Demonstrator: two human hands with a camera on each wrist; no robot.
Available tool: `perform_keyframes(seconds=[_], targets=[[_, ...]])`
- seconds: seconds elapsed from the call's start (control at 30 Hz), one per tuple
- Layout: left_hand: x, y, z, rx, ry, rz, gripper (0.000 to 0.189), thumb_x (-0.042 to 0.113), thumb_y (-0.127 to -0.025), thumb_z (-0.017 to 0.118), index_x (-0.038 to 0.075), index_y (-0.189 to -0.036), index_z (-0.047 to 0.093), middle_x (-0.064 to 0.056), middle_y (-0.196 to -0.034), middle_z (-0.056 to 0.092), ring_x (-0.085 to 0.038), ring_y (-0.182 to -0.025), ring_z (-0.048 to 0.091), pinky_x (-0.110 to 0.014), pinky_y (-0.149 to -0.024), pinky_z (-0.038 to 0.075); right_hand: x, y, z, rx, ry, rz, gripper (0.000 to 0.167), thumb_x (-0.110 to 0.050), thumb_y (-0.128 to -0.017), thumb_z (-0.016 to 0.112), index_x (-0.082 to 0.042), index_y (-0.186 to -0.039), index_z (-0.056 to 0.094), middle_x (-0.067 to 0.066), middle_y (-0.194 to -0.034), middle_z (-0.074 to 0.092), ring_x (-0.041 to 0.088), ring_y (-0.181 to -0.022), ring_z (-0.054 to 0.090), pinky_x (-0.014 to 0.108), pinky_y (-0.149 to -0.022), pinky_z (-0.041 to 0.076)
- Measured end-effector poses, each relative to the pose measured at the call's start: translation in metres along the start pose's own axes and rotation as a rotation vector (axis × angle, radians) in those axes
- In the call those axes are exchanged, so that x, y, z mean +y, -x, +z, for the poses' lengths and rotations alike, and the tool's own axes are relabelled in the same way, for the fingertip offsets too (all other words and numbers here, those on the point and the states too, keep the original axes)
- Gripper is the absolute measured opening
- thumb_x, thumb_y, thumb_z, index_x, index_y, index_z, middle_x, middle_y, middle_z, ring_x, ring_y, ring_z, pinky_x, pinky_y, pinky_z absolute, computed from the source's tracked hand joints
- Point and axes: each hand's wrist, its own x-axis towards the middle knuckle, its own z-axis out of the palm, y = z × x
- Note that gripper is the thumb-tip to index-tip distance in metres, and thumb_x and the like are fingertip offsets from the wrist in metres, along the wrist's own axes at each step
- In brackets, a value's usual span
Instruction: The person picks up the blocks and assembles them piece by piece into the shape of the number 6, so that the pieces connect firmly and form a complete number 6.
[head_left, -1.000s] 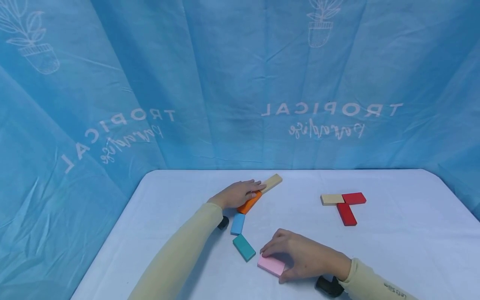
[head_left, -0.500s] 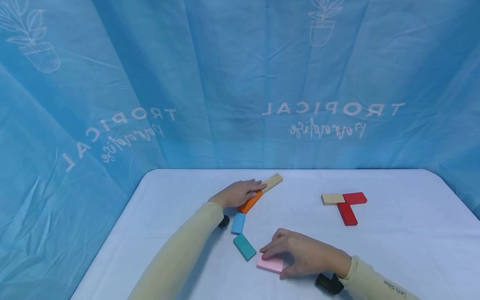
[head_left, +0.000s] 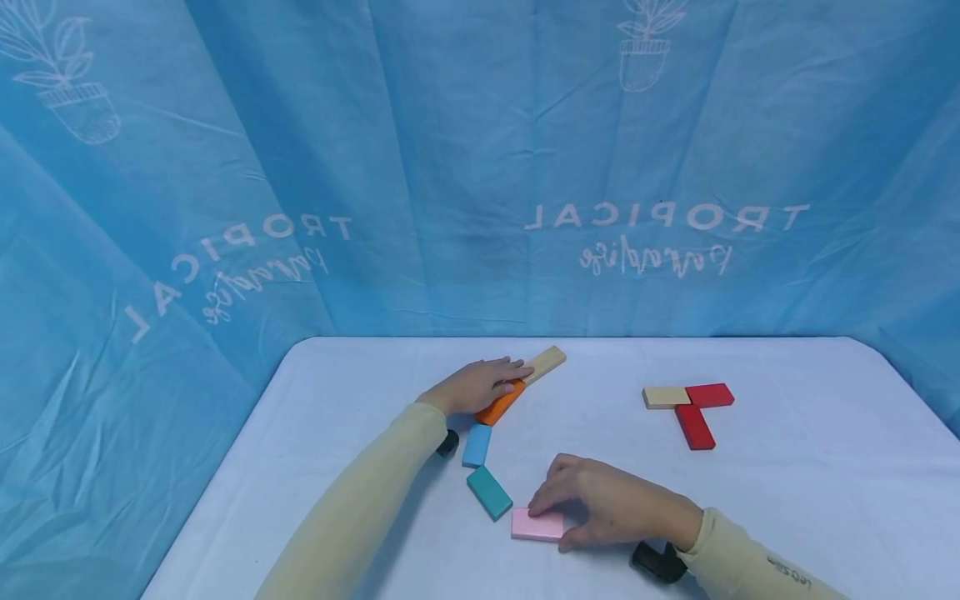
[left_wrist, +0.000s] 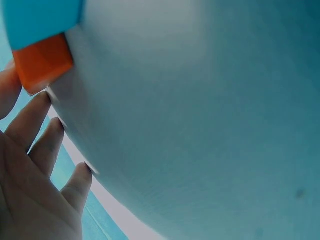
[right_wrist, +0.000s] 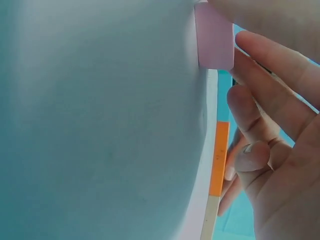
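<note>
The left hand (head_left: 474, 387) is open, its fingers nearly straight, and it touches the orange block (head_left: 498, 410). Just beside the teal block (head_left: 490, 493), the pink block (head_left: 536, 527) lies on the white surface (head_left: 600, 433). The right hand (head_left: 611, 504), half closed, pinches this pink block between thumb and finger.

A blue curtain (head_left: 450, 150) — printed with white potted plants (head_left: 643, 67) and mirrored "TROPICAL" lettering (head_left: 666, 217) — hangs behind a white table (head_left: 825, 475).
</note>
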Motion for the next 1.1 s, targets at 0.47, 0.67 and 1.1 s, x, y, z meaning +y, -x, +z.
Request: perform_keyframes(seconds=[0.47, 0.67, 1.1], targets=[[-0.0020, -0.0006, 0.0012, -0.004, 0.010, -0.005, 0.048, 0.028, -0.108, 0.046, 0.033, -0.155, 0.040, 0.005, -0.161, 0.035, -0.023, -0.150, 0.027, -0.050, -0.121, 0.023, 0.0004, -0.0008, -0.0040, 0.026, 0.024, 0.055, 0.035, -0.036, -0.085, 0.082, -0.032, -0.120, 0.074, -0.026, -0.106, 0.066, -0.002, -0.106, 0.056, 0.025, -0.090, 0.053], [-0.0032, -0.0014, 0.0014, -0.005, 0.012, -0.001, 0.047, 0.029, -0.108, 0.046, 0.033, -0.155, 0.040, 0.005, -0.161, 0.035, -0.023, -0.150, 0.027, -0.050, -0.121, 0.023, 0.0005, 0.0000, -0.0055, 0.038, 0.034, 0.050, 0.034, -0.036, -0.086, 0.082, -0.033, -0.119, 0.074, -0.026, -0.107, 0.066, 0.000, -0.107, 0.056, 0.026, -0.090, 0.053], [-0.0006, -0.0013, 0.0003, -0.007, 0.011, -0.013, 0.047, 0.028, -0.108, 0.046, 0.033, -0.155, 0.040, 0.006, -0.161, 0.035, -0.022, -0.150, 0.027, -0.050, -0.121, 0.024, 0.0041, -0.0008, -0.0059, 0.043, 0.058, 0.083, 0.036, -0.038, -0.086, 0.081, -0.033, -0.121, 0.073, -0.025, -0.110, 0.065, 0.000, -0.109, 0.056, 0.029, -0.092, 0.053]])
